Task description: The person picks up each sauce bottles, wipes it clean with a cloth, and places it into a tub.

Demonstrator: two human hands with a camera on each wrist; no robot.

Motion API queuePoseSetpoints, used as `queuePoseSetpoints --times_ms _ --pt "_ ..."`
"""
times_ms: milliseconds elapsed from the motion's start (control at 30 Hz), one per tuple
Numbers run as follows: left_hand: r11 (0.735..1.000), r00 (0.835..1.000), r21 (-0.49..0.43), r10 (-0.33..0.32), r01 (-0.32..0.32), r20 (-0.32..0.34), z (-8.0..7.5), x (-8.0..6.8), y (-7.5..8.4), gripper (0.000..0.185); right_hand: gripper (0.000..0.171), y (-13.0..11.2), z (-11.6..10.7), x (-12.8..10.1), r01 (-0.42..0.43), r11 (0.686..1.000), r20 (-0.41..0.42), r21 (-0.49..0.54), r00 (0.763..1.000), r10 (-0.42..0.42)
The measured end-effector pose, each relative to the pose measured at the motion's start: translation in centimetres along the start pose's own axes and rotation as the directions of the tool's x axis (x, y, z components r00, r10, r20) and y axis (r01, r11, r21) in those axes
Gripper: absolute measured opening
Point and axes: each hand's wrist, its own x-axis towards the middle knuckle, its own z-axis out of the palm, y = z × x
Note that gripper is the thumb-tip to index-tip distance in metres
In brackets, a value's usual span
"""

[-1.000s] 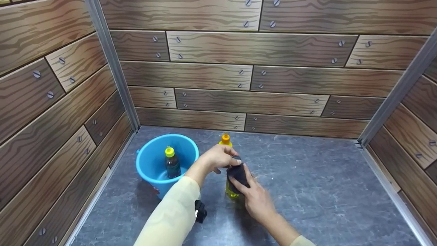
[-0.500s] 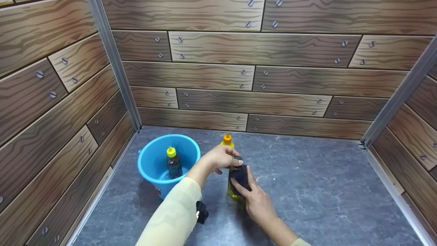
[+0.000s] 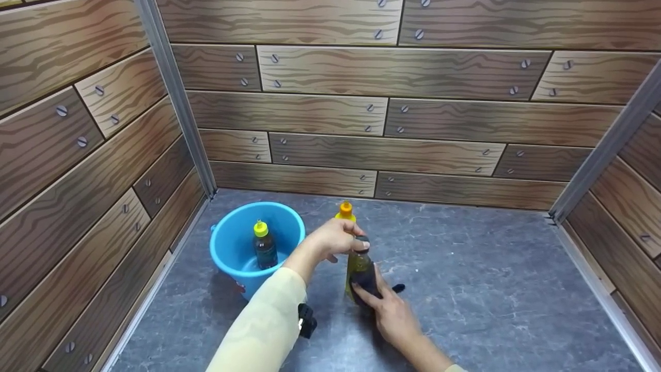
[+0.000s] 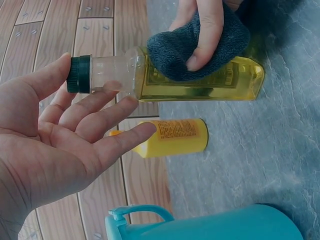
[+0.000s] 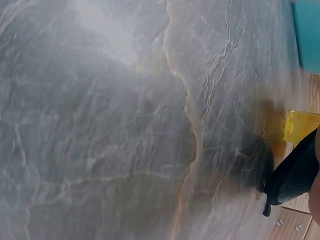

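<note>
A clear bottle (image 3: 358, 263) of yellow liquid with a dark green cap (image 4: 79, 74) stands on the grey floor. My left hand (image 3: 335, 238) holds its top, thumb on the cap and fingers against the neck (image 4: 117, 75). My right hand (image 3: 390, 312) grips a dark blue cloth (image 3: 365, 281) and presses it on the bottle's lower body; in the left wrist view the cloth (image 4: 200, 45) is wrapped over the label. The right wrist view shows only a corner of the cloth (image 5: 295, 175) and of the bottle (image 5: 300, 127).
A blue bucket (image 3: 232, 258) stands to the left with a dark bottle with a yellow cap (image 3: 264, 247) in it. Just behind my left hand stands a yellow bottle with an orange cap (image 3: 345, 211). Wood-patterned walls close in three sides of the grey floor (image 3: 490, 279).
My right hand has slid the cloth down from the bottle's upper part to its lower body, baring the neck. My left hand stays at the cap.
</note>
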Motion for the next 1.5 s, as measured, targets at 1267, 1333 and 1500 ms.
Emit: queuePoseSetpoints --times_ms 1267,1333,1500 --pt "1.000 1.000 -0.022 0.009 -0.009 -0.020 0.3 -0.1 -0.2 0.018 0.053 -0.5 -0.8 -0.3 -0.122 0.970 0.359 -0.208 0.913 0.192" --pt "1.000 1.000 -0.022 0.006 -0.006 -0.024 0.4 0.0 -0.2 0.017 0.053 -0.5 -1.0 -0.3 -0.154 0.967 0.366 -0.203 0.904 0.221" --pt "1.000 0.999 -0.016 0.003 -0.004 -0.036 0.4 -0.1 -0.2 0.017 0.054 -0.1 -1.5 -0.3 -0.228 0.955 0.378 -0.191 0.881 0.286"
